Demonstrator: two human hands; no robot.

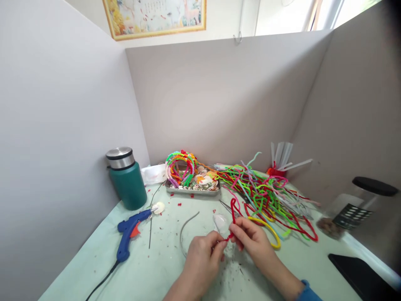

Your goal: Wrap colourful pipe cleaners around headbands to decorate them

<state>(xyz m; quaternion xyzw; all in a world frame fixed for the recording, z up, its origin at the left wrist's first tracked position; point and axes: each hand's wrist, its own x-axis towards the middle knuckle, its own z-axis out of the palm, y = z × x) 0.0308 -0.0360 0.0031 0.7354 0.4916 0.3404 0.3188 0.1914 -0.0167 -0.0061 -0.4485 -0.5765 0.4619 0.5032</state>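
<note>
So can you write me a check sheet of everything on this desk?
Surface: pale green table, speckled with small scraps.
Job's things: red fuzzy wire pinched between left hand and right hand; thin headband beside them.
Clutter: wire pile, metal tray of finished headbands, green flask, jar.
Grippers: both hands closed on the wire.
Cables: glue gun with black cord.
Surroundings: grey partition walls, framed picture.

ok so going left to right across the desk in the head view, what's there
flask → glue gun → tray of shells and hoops → pile of pipe cleaners → glass jar. Nearer the camera, the left hand and right hand pinch a red pipe cleaner between them.
</note>
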